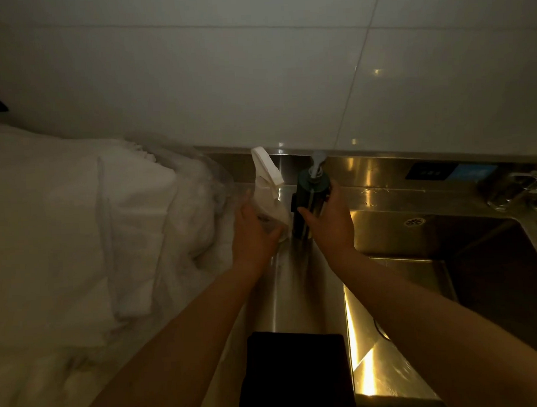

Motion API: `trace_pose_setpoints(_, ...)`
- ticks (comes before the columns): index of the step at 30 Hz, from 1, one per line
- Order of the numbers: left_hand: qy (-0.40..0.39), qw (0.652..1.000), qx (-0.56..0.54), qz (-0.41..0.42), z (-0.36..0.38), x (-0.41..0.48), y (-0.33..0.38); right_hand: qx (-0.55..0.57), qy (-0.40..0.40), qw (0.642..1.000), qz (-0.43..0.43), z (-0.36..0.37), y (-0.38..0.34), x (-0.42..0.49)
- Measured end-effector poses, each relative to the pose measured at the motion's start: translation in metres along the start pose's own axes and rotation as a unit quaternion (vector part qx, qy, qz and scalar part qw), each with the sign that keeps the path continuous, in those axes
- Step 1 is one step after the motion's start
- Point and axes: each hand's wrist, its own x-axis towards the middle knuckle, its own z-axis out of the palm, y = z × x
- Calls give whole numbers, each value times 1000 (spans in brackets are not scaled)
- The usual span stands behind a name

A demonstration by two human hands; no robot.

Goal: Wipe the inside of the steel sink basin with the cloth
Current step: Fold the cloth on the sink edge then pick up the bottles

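A dim kitchen corner is seen from above, backed by a wall of large glossy white tiles (pixel 255 65). To the left, a heap of folded white towels (pixel 77 227) is spread over the counter. To the right, a rectangular stainless steel sink basin (pixel 391 228) is sunk into the counter, its near wall lit gold and its floor in shadow. A flat steel ledge (pixel 296 294) runs between the towels and the basin. A folded black cloth (pixel 296 374) is laid on this ledge at the bottom of the view, just beside the basin's left rim and outside the basin, well apart from both hands. Two bare forearms are stretched forward. The left hand (pixel 253 231) is wrapped round the body of a white trigger spray bottle (pixel 268 185). The right hand (pixel 331 222) is curled, thumb and fingers, round an upright dark pump dispenser bottle (pixel 310 198) just beside it. A clear glass (pixel 519 189) is seen on the far right rim.
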Motion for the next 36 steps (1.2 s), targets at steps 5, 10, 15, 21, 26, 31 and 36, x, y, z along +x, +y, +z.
trace_pose_setpoints(5, 13, 1000, 0, -17, 8, 9, -7, -7, 8, 1000, 1, 5, 2, 4)
trace_pose_setpoints(10, 14, 1000, -8, 1, 6, 25, -8, 0, 13, 1000, -10, 1, 5, 8)
trace_pose_setpoints(15, 20, 1000, -22, 9, 9, 35, -12, 15, 8, 1000, 6, 4, 4, 10)
trace_pose_setpoints(21, 33, 999, -36, 10, 13, 32, -17, 3, -5, 1000, 28, 2, 9, 8)
trace_pose_setpoints(26, -7, 1000, 18, -8, 3, 5, -16, -13, -18, 999, 30, -13, 22, -28)
trace_pose_setpoints(31, -93, 966, 220, 97, 1, -131, -40, -142, -200, 956, -158, -39, 74, -147)
trace_pose_setpoints(36, -200, 896, 385, 88, 7, -241, -60, -361, -300, 822, -324, -50, 132, -220)
